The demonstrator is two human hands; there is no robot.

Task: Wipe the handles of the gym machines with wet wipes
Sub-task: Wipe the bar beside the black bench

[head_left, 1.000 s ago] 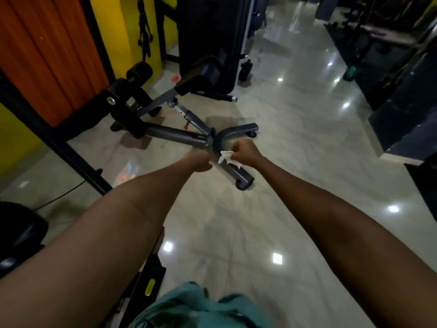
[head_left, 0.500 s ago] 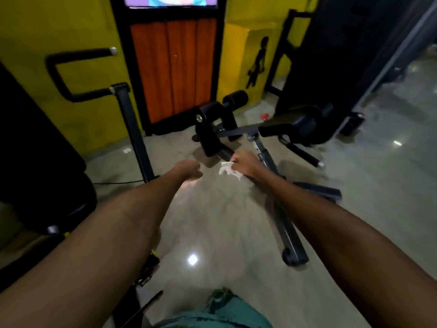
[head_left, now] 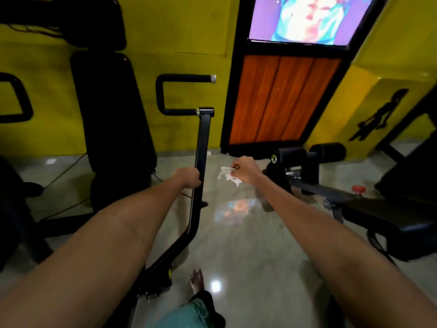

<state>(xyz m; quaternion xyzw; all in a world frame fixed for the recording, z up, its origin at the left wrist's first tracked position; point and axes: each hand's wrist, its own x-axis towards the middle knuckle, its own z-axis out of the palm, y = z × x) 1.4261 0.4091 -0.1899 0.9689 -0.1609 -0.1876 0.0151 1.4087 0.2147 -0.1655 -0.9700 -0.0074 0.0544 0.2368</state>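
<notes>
Two hands: left hand [head_left: 189, 177] around machine bar [head_left: 201, 147], right hand [head_left: 244, 171] pinching wet wipe [head_left: 226, 175].

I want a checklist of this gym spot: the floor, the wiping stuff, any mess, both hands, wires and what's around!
Surface: glossy tiled floor, lights reflected.
Job's things: crumpled white wipe; black U-shaped handle atop the upright bar.
Clutter: nothing seen.
Grippers: left hand grips the upright bar; right hand pinches the wipe, apart from the bar.
Cables: thin black cable along the floor, left.
Surroundings: yellow wall, orange panel, padded bench, screen.
</notes>
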